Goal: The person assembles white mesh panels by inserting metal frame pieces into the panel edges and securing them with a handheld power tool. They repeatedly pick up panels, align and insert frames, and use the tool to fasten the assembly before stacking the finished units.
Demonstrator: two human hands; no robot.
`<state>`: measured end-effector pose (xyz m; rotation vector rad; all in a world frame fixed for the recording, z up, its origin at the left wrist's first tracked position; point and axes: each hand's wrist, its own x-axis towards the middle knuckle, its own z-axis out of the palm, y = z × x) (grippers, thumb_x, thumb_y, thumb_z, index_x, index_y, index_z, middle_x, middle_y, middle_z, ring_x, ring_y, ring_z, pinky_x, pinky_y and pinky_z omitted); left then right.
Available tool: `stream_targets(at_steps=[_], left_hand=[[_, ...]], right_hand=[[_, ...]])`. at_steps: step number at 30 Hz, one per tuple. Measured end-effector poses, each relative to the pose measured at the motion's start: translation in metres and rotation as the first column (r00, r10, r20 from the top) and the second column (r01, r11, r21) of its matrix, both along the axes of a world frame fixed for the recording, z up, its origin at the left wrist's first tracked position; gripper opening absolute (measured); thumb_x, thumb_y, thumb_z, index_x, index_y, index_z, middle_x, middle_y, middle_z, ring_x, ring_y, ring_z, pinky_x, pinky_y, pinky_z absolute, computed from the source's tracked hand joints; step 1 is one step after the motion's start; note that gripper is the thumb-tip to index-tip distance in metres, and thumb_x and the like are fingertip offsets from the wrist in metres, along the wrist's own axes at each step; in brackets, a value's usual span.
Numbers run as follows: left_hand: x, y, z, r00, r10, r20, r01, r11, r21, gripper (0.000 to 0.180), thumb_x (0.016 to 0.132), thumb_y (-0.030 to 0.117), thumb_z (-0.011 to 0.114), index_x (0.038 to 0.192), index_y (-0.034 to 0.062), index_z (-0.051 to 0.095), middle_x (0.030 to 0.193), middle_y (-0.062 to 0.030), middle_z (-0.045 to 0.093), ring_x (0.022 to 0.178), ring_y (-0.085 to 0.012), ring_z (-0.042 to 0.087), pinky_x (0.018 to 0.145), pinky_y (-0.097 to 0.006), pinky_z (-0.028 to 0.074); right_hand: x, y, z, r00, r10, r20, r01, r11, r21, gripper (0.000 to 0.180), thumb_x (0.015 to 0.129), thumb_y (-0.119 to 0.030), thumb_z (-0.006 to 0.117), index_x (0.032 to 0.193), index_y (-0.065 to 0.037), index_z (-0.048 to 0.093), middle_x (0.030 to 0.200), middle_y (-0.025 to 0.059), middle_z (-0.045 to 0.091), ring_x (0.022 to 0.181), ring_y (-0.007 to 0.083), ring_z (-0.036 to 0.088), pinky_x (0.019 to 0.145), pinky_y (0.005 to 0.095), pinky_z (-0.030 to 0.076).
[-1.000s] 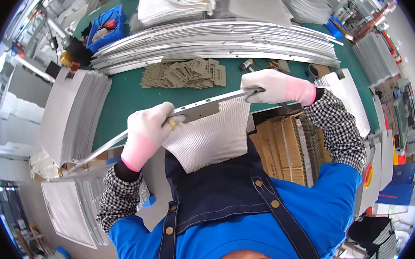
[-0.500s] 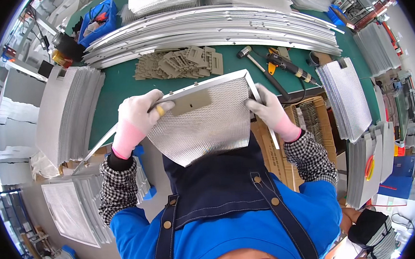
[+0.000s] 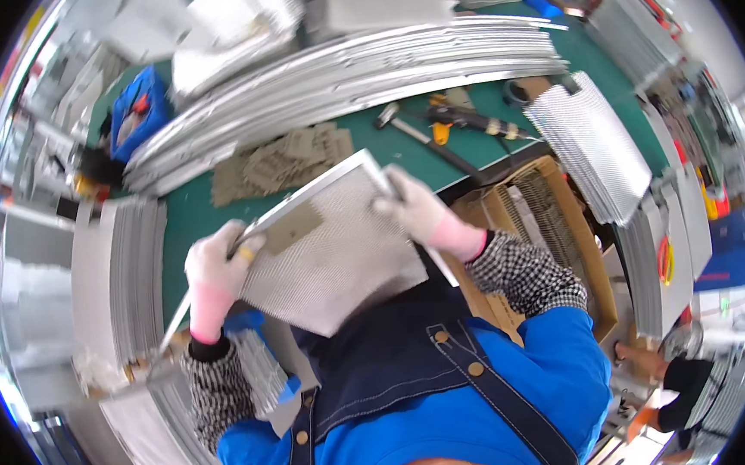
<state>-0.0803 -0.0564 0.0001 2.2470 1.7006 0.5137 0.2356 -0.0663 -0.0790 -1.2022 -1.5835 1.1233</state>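
A silvery metal mesh panel is held up in front of me, tilted, over the near table edge and my apron. A thin aluminium frame strip runs along its far edge, turns at a corner and goes down its right side; the strip's left end sticks out past my left wrist. A flat beige piece lies against the mesh by the far edge. My left hand, white-gloved, is closed on the strip and panel at the left. My right hand, also gloved, grips the strip's right side near the corner.
Beige plastic pieces, a hammer and a power screwdriver lie on the green table. Long metal strips lie behind. Mesh panels are stacked left and right. A cardboard box stands at my right. Another person is lower right.
The view has turned and shifted, so the table's things sit elsewhere in the picture. Both hands still hold the framed mesh panel, which now appears lower, further left and more tilted.
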Motion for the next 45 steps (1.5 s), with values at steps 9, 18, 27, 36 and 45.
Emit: stream_targets(at_steps=[9,18,27,36,45], left_hand=[[-0.011,0.001,-0.009,0.959,0.096,0.267,-0.053,0.985,-0.163,0.015,0.083,0.01,0.075,0.087,-0.0009,0.066,0.063,-0.0039,0.06,0.06,-0.0072,0.056,0.056,-0.028,0.044],[-0.034,-0.004,0.065,0.837,0.165,0.522,-0.04,0.969,-0.242,0.01,0.086,-0.002,0.063,0.096,-0.0016,0.062,0.08,0.0009,0.059,0.073,-0.0054,0.052,0.068,-0.021,0.042],[-0.087,-0.015,0.07,0.816,0.028,0.577,-0.008,0.999,-0.037,0.027,0.086,0.015,0.078,0.102,-0.002,0.064,0.086,0.0001,0.063,0.077,-0.0066,0.056,0.071,-0.021,0.045],[-0.062,-0.019,0.092,0.742,0.011,0.67,-0.097,0.991,0.091,0.024,0.086,0.016,0.077,0.096,-0.0012,0.063,0.079,0.0021,0.059,0.067,-0.0046,0.052,0.061,-0.02,0.041],[0.036,-0.012,0.158,0.564,-0.184,0.805,-0.028,0.97,0.242,0.034,0.097,0.024,0.067,0.114,-0.0037,0.06,0.1,-0.0007,0.062,0.092,-0.0083,0.053,0.086,-0.023,0.04]], right_hand=[[0.018,-0.09,-0.074,0.986,0.031,-0.164,-0.084,0.941,-0.329,0.035,0.094,-0.018,0.065,0.123,0.0,0.054,0.098,0.0033,0.058,0.091,0.0088,0.053,0.084,0.0271,0.047],[0.02,-0.039,-0.049,0.937,-0.042,-0.347,-0.016,0.987,-0.161,0.023,0.096,-0.02,0.066,0.108,-0.001,0.062,0.09,-0.0025,0.057,0.081,0.0048,0.05,0.073,0.025,0.046],[-0.02,0.01,-0.042,0.929,0.05,-0.368,-0.023,0.997,0.076,0.013,0.095,-0.014,0.066,0.096,-0.003,0.058,0.082,-0.0067,0.047,0.078,0.0029,0.045,0.071,0.0219,0.041],[0.003,0.019,-0.015,0.887,-0.013,-0.461,0.035,0.999,0.04,0.017,0.094,-0.015,0.068,0.104,-0.002,0.064,0.087,-0.0056,0.058,0.08,0.002,0.051,0.073,0.0219,0.045],[0.039,-0.007,0.04,0.731,-0.069,-0.679,0.237,0.959,0.157,0.022,0.094,-0.015,0.066,0.108,0.001,0.064,0.099,-0.0015,0.065,0.088,0.0054,0.055,0.082,0.0239,0.046]])
